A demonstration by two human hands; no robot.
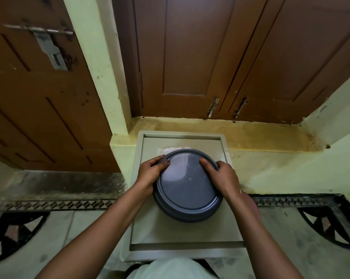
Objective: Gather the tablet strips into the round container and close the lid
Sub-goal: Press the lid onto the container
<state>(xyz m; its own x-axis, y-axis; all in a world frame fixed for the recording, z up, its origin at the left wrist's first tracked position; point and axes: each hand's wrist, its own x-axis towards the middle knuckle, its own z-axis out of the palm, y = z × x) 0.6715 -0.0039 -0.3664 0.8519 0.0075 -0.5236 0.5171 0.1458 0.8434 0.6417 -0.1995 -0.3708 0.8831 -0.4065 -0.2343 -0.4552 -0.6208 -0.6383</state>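
Observation:
A round dark blue-grey container (187, 215) stands on a small beige table (182, 236) in front of me. Its translucent grey lid (187, 182) lies on top, covering the opening. My left hand (151, 172) grips the lid's left rim, thumb on top. On the right rim sits my right hand (220, 176), with the thumb pressing on the lid surface. No tablet strips show; the inside of the container is hidden by the lid.
The table stands against a yellowish ledge (260, 135) below brown wooden doors (190, 57). A door with a metal latch (49, 47) is at the left. Patterned floor (49, 228) surrounds the table. My knee in light cloth (170, 268) is at the bottom.

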